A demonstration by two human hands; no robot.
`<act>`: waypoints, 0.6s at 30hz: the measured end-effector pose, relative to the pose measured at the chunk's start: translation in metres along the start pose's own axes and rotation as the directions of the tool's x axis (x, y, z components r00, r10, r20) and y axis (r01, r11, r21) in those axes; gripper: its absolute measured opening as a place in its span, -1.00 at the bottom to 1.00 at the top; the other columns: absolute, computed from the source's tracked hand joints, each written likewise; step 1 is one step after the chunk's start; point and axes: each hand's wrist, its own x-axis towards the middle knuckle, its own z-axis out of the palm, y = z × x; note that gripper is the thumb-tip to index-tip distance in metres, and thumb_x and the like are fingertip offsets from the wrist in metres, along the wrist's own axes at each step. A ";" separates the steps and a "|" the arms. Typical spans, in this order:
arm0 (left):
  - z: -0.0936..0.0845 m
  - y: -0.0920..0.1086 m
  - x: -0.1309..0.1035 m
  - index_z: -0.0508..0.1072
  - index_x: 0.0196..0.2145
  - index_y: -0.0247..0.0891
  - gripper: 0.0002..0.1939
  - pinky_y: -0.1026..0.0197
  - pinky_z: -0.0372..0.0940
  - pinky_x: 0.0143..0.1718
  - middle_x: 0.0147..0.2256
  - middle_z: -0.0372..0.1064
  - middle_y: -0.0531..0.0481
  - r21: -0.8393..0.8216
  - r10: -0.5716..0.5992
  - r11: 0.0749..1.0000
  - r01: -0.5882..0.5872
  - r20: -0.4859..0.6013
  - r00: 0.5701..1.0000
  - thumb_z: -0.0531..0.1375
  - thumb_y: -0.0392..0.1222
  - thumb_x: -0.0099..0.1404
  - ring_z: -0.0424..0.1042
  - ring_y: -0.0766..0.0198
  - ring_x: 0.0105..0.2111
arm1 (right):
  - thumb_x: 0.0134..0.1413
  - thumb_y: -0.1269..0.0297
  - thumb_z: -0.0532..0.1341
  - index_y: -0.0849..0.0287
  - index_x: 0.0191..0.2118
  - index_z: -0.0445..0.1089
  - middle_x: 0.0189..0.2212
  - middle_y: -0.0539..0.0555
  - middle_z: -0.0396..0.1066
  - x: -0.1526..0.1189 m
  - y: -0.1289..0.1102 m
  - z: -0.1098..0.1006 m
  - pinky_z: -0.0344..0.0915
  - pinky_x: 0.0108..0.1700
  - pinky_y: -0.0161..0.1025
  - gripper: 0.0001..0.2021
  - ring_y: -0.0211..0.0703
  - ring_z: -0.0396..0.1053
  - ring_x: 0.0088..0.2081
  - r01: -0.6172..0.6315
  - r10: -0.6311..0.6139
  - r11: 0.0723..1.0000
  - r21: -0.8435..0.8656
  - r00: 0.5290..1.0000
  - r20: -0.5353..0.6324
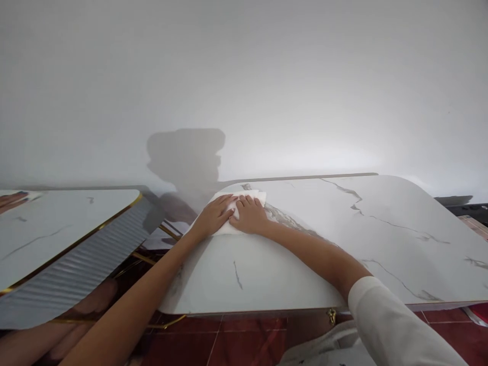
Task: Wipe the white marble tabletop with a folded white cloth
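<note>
A white cloth (231,227) lies on the left end of a white marble-patterned tabletop (305,264) with rounded corners. My left hand (215,217) rests flat on the cloth, fingers stretched forward and to the right. Beside it my right hand (249,213) presses down on the same cloth with its fingers spread. The two hands are close together, the thumbs almost meeting. Part of the cloth is hidden beneath them.
Across a gap to the left stands a second marble-patterned table (76,223) with gold trim and a ribbed side. Another person's hand (13,201) is on its far left. Behind both tables rises a white wall (267,91). Red tiles (244,340) cover the floor.
</note>
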 end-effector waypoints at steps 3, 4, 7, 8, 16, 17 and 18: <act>0.008 -0.008 0.017 0.25 0.17 -0.28 -0.45 -0.02 0.06 0.25 0.19 0.23 -0.17 -0.008 -0.005 1.000 0.005 -0.015 1.000 -0.13 0.03 0.36 0.17 0.09 0.20 | 0.23 0.11 0.05 0.36 0.17 0.24 0.26 0.28 0.16 0.012 0.011 0.004 -0.01 0.27 0.03 -0.49 0.09 0.05 0.27 -0.027 0.027 1.000 0.010 1.000 -0.007; 0.010 -0.010 0.022 0.26 0.17 -0.29 -0.45 -0.02 0.06 0.25 0.18 0.23 -0.18 -0.010 -0.005 1.000 0.005 -0.017 1.000 -0.13 0.02 0.36 0.17 0.09 0.20 | 0.23 0.12 0.04 0.37 0.18 0.24 0.26 0.28 0.17 0.016 0.014 0.005 -0.02 0.28 0.02 -0.49 0.09 0.05 0.27 -0.039 0.040 0.999 0.010 0.999 -0.011; 0.016 -0.016 0.040 0.28 0.15 -0.31 -0.47 -0.03 0.07 0.24 0.17 0.24 -0.20 -0.022 0.002 1.000 -0.002 -0.014 1.000 -0.13 -0.01 0.35 0.18 0.08 0.19 | 0.24 0.14 0.02 0.41 0.20 0.21 0.25 0.30 0.17 0.028 0.024 0.007 -0.04 0.29 0.01 -0.47 0.08 0.05 0.28 -0.086 0.086 0.996 0.004 0.996 -0.016; 0.018 -0.017 0.047 0.28 0.15 -0.29 -0.47 -0.04 0.08 0.23 0.17 0.24 -0.19 -0.031 0.005 1.000 -0.005 -0.014 1.000 -0.13 -0.02 0.35 0.18 0.07 0.19 | 0.24 0.15 0.02 0.42 0.21 0.20 0.25 0.30 0.17 0.032 0.028 0.007 -0.05 0.29 0.01 -0.47 0.08 0.04 0.28 -0.104 0.104 0.995 0.005 0.995 -0.005; 0.028 -0.027 0.090 0.29 0.15 -0.26 -0.48 -0.04 0.10 0.20 0.14 0.27 -0.15 -0.116 0.082 0.990 -0.083 -0.019 0.996 -0.13 0.00 0.36 0.19 0.05 0.17 | 0.23 0.13 -0.03 0.37 0.25 0.15 0.30 0.26 0.09 0.064 0.056 0.007 -0.12 0.32 0.01 -0.43 0.05 -0.03 0.32 -0.216 0.213 0.976 0.026 0.974 0.077; 0.028 -0.027 0.094 0.28 0.16 -0.25 -0.48 -0.03 0.10 0.21 0.14 0.28 -0.15 -0.117 0.086 0.989 -0.087 -0.014 0.996 -0.13 -0.01 0.37 0.20 0.07 0.17 | 0.24 0.13 -0.03 0.38 0.26 0.15 0.30 0.26 0.10 0.066 0.059 0.008 -0.11 0.32 0.01 -0.43 0.05 -0.02 0.31 -0.228 0.226 0.973 0.022 0.972 0.069; 0.029 -0.026 0.098 0.28 0.16 -0.25 -0.49 -0.02 0.10 0.21 0.13 0.29 -0.14 -0.114 0.085 0.990 -0.085 -0.007 0.996 -0.13 -0.02 0.36 0.20 0.08 0.16 | 0.24 0.13 -0.04 0.38 0.26 0.14 0.29 0.27 0.11 0.068 0.061 0.008 -0.10 0.31 0.00 -0.43 0.05 0.00 0.30 -0.237 0.235 0.971 0.017 0.970 0.058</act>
